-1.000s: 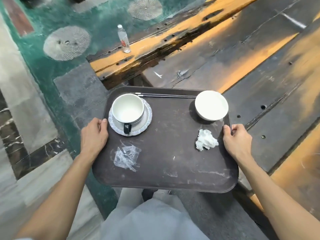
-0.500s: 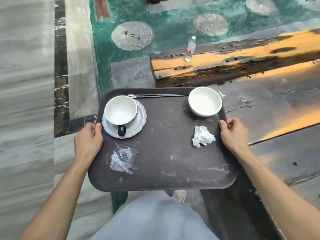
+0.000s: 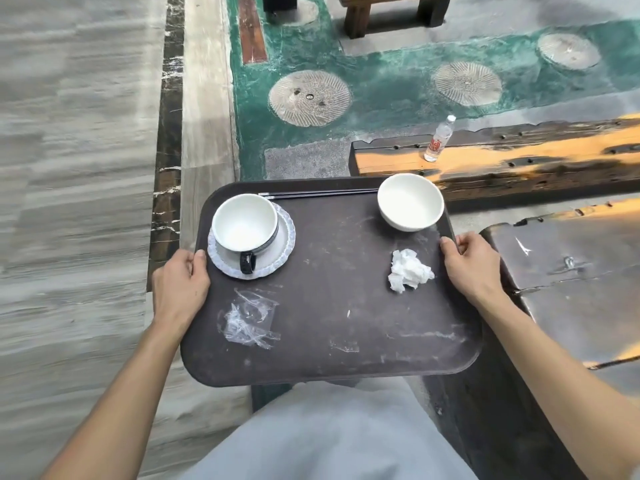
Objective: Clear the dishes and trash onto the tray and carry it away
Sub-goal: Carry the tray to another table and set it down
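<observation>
I hold a dark brown tray [image 3: 332, 355] in the air in front of me. My left hand [image 3: 180, 289] grips its left rim and my right hand [image 3: 472, 268] grips its right rim. On it stand a white cup with a dark handle [image 3: 245, 227] on a white saucer [image 3: 282, 251] at the far left, and a white bowl [image 3: 410, 201] at the far right. Black chopsticks [image 3: 318, 194] lie along the far rim. A crumpled white napkin [image 3: 408, 270] lies near my right hand and a clear plastic wrapper [image 3: 251, 318] near my left.
A dark and orange wooden table [image 3: 568, 282] is at my right, partly under the tray's right edge. A wooden bench [image 3: 502, 161] with a water bottle [image 3: 439, 139] on it lies beyond. Grey marble floor [image 3: 76, 202] spreads to the left; a green floor with round stones and a wooden stool [image 3: 391, 12] are ahead.
The tray has swung left, away from the table, and now hangs mostly over the floor. Both hands keep the same grip, and the items on it have not shifted.
</observation>
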Action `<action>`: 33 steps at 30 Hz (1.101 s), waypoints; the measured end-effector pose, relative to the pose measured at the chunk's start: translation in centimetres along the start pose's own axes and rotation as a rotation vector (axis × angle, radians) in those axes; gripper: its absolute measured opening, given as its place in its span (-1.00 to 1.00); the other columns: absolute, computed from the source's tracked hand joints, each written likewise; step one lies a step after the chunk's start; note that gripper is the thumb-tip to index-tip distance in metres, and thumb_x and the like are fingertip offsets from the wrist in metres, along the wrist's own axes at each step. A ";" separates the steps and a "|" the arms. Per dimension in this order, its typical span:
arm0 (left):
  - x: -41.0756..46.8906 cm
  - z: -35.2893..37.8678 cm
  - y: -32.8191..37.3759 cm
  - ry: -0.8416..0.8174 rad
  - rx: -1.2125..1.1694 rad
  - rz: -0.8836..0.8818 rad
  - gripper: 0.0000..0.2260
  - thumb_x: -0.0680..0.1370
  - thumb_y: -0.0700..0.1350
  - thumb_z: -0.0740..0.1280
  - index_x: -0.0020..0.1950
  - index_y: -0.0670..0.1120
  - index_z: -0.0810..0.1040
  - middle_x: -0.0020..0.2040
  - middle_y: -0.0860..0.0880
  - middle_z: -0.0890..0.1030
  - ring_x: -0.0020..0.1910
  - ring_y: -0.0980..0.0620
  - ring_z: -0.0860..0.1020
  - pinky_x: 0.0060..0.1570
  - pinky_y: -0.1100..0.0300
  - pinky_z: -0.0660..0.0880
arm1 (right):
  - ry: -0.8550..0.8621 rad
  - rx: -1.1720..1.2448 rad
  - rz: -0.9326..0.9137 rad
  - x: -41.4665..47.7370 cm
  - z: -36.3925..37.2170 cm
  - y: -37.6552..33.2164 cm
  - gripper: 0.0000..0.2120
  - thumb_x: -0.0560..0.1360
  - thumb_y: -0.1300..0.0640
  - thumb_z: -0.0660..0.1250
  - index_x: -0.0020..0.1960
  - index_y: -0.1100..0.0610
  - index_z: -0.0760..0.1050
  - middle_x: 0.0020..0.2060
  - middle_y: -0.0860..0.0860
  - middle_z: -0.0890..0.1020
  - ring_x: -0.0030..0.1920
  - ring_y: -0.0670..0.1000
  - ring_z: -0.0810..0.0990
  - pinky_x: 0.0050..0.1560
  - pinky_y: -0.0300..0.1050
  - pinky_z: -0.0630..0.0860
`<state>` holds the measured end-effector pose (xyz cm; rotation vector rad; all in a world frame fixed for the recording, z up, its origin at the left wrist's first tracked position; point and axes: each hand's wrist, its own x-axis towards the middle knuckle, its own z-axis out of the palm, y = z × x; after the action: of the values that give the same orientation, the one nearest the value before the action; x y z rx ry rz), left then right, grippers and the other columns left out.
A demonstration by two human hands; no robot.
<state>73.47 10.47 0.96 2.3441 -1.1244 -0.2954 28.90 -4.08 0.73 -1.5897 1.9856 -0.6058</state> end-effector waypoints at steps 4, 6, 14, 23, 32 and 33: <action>3.1 0.3 0.2 0.013 -0.001 -0.025 -0.65 0.65 0.01 0.21 -0.28 -0.15 0.41 -0.43 -0.07 0.46 -0.38 -0.09 0.42 -0.27 0.02 0.27 | -0.010 0.002 -0.015 3.2 1.4 -2.8 -0.73 0.57 -0.11 0.27 -0.19 0.05 0.40 -0.30 -0.05 0.55 -0.16 0.11 0.53 -0.14 -0.05 0.35; 4.8 1.0 0.5 0.022 -0.007 -0.040 -0.65 0.64 0.01 0.21 -0.28 -0.15 0.42 -0.44 -0.07 0.46 -0.40 -0.02 0.41 -0.27 0.03 0.26 | -0.022 -0.007 -0.031 5.4 2.0 -3.9 -0.73 0.57 -0.09 0.27 -0.20 0.05 0.40 -0.31 -0.06 0.54 -0.17 0.12 0.52 -0.14 -0.05 0.34; 12.8 5.2 3.9 0.044 -0.014 -0.095 -0.65 0.64 0.04 0.20 -0.23 -0.17 0.45 -0.42 -0.11 0.49 -0.36 -0.13 0.45 -0.25 0.02 0.30 | -0.051 0.004 -0.087 16.5 4.1 -7.3 -0.72 0.57 -0.07 0.28 -0.17 0.12 0.42 -0.33 -0.08 0.52 -0.20 0.13 0.48 -0.14 -0.05 0.30; 21.4 9.2 10.2 0.079 -0.015 -0.141 -0.65 0.64 0.02 0.21 -0.25 -0.18 0.44 -0.41 -0.12 0.48 -0.32 -0.22 0.46 -0.22 -0.05 0.37 | -0.084 -0.002 -0.130 30.1 4.8 -11.4 -0.73 0.57 -0.06 0.29 -0.15 0.13 0.42 -0.35 -0.09 0.51 -0.19 0.15 0.49 -0.15 -0.06 0.28; 30.1 10.9 13.5 0.106 -0.008 -0.145 -0.67 0.64 0.03 0.21 -0.25 -0.13 0.48 -0.43 -0.08 0.49 -0.36 -0.12 0.45 -0.26 0.05 0.28 | -0.102 -0.010 -0.140 39.3 6.8 -15.3 -0.75 0.57 -0.05 0.29 -0.12 0.13 0.44 -0.28 0.00 0.55 -0.16 0.14 0.49 -0.10 -0.07 0.30; 31.4 11.1 13.7 0.105 -0.008 -0.145 -0.67 0.64 0.03 0.21 -0.24 -0.13 0.48 -0.42 -0.08 0.50 -0.36 -0.12 0.46 -0.25 0.05 0.28 | -0.101 -0.010 -0.133 40.2 7.2 -15.8 -0.74 0.57 -0.05 0.29 -0.11 0.14 0.45 -0.30 -0.02 0.54 -0.16 0.14 0.49 -0.11 -0.07 0.29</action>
<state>79.75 -24.95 -0.13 2.4087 -0.9045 -0.2242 38.31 -46.89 0.45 -1.7338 1.8233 -0.5559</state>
